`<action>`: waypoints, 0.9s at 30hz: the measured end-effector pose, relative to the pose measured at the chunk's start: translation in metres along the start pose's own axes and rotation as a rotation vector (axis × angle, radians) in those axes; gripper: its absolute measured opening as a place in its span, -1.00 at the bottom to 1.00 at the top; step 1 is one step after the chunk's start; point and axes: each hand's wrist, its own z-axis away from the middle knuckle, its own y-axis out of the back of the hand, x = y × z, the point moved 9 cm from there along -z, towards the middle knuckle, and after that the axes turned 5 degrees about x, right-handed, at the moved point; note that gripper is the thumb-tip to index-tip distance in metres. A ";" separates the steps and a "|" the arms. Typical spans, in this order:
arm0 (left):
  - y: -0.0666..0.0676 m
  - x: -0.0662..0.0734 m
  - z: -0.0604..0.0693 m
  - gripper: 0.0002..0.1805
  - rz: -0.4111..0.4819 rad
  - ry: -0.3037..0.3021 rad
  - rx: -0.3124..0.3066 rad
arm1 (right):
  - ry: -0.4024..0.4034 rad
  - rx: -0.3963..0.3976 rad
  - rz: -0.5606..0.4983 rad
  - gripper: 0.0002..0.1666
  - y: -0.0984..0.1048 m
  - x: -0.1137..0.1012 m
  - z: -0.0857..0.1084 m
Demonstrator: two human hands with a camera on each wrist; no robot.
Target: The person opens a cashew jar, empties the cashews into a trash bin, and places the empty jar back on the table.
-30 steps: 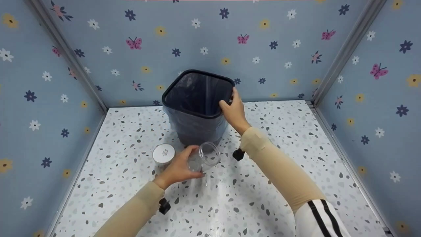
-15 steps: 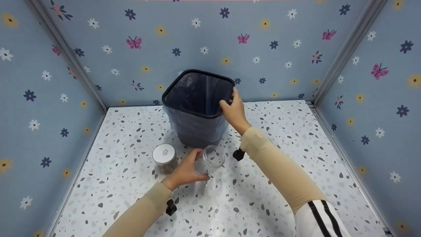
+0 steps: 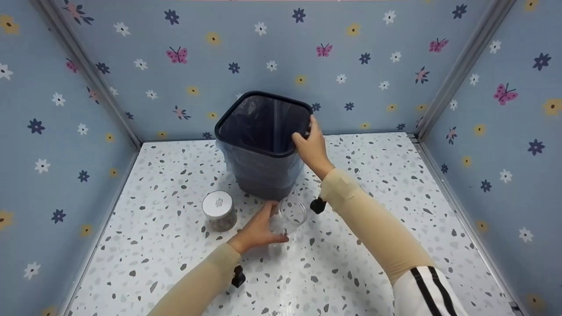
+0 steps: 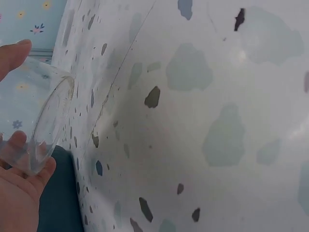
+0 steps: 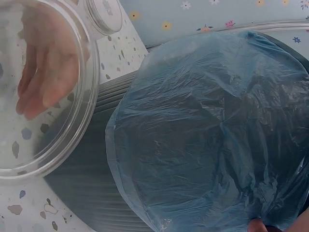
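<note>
Jar (image 3: 288, 217) in L hand (image 3: 258, 231): see-thru, colourless, round-rimmed

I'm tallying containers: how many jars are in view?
2: a clear jar in the left hand, and a white-lidded jar to its left. Any behind the bin would be hidden.

A beige sleeve (image 3: 372, 221) meets black-striped white fabric (image 3: 419, 293).

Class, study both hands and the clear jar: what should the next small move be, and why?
Probably, the left hand should settle the clear jar on the tabletop and ease its grip: the jar's bottom faces the tabletop, the lidded jar stands there too, and the right hand is holding the bin.
</note>
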 end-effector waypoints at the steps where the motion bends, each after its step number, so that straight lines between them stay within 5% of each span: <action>1: -0.001 -0.001 0.000 0.12 0.002 0.005 -0.001 | 0.001 -0.002 -0.001 0.04 0.000 0.000 0.000; 27: -0.012 -0.018 -0.001 0.22 0.032 0.056 0.004 | -0.004 -0.009 -0.027 0.05 -0.001 0.002 0.000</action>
